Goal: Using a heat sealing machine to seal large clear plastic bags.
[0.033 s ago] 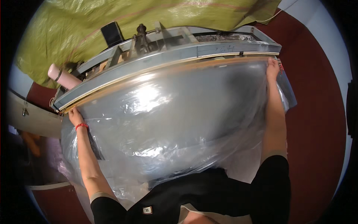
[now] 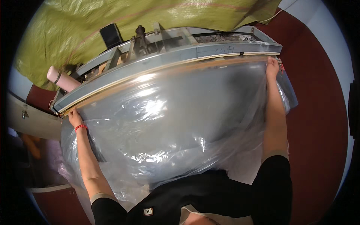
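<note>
Plastic sheet: clear and shiny; spread between the two hands, below the metal frame and in front of the person's chest. Upper part fairly smooth, lower part and sides creased.
Left hand: at the sheet's upper left corner, near the frame's left end. Fingers drawn together, pinching the sheet's edge; exact placing of the fingertips too small to tell.
Right hand: at the sheet's upper right corner, just below the frame's right end. Fingers curled in, gripping the sheet's edge; thumb contact cannot be made out.
Arms: both stretched forward and well apart. Red bracelet on the left wrist.
Frame: long, grey, with cross bars; a pale strip runs along its near edge, beside the sheet's upper edge.
Pink bottle: tilted, at the frame's left end.
Black phone: beyond the frame's far side, against the yellow-green cover.
Floor: dark red, seen at right.
Clothing: black short-sleeved shirt.
</note>
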Motion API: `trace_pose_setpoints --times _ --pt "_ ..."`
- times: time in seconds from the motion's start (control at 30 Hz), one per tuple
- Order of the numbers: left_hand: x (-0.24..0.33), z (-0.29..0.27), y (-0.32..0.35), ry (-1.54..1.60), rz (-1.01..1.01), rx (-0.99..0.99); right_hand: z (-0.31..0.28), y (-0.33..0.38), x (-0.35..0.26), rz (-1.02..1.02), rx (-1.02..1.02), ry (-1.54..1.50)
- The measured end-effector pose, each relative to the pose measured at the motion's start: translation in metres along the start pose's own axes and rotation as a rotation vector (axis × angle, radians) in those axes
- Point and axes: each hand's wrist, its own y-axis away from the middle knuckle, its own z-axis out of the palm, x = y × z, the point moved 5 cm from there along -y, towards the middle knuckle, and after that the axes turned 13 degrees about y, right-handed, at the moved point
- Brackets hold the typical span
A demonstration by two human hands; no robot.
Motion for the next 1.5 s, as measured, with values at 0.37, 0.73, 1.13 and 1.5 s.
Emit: trace_pose_setpoints --times 0.37,0.73,1.13,1.5 --pt "-0.01 -0.018 -0.016 -0.032 0.002 0.085 -0.009 -0.001 -0.02 0.146 0.141 0.13" --pt "0.018 -0.006 0.003 0.068 -0.207 0.106 -0.018 -0.006 -0.046 0.089 -0.011 0.01" --pt "0.188 0.013 0.126 0.02 -0.032 -0.497 -0.156 0.063 -0.154 -0.102 0.586 0.713" --pt "0.249 -0.012 0.178 -0.103 0.057 -0.619 0.112 0.407 -0.516 -0.924 -0.965 -0.417"
